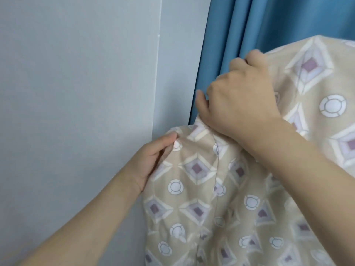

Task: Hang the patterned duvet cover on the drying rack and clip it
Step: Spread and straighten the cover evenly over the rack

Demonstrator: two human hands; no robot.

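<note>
**Slip risk: cover held by hands only**

Our left hand (151, 160) pinches a fold of the patterned duvet cover (221, 198); right hand (242, 98) is fisted in it higher up, against the blue curtain (230, 35). No rack or clips visible. Loosen either grip and the bunched fabric likely drops.

Beige duvet cover (201, 189), purple diamonds, white circles, draped, bunched at left edge
</note>
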